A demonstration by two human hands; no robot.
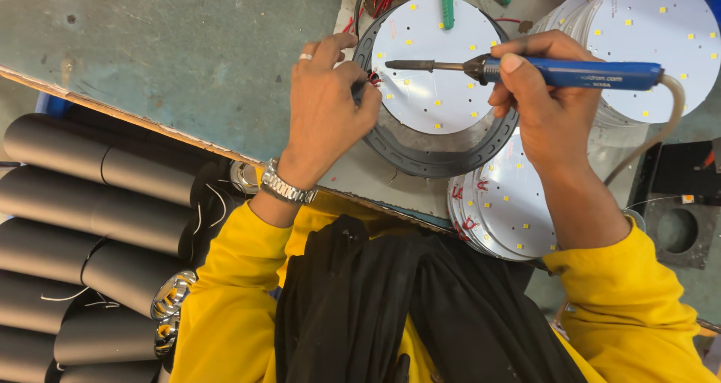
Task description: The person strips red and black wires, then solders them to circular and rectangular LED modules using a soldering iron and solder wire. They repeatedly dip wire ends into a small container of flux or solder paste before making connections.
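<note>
Left hand (327, 109): pinching red wires (373, 77) at the round white board (435, 67).
Right hand (537, 101): gripping blue soldering iron (571, 73).
Around: stacked boards (511, 210), black tubes (98, 225).

No packages, signs or screens, pale print on blue soldering iron handle (593, 74)

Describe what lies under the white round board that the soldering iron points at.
Under the white round board sits a dark grey ring, showing around its lower and left edge. The ring rests on the table. Whatever lies beneath the board's middle is covered.
</note>
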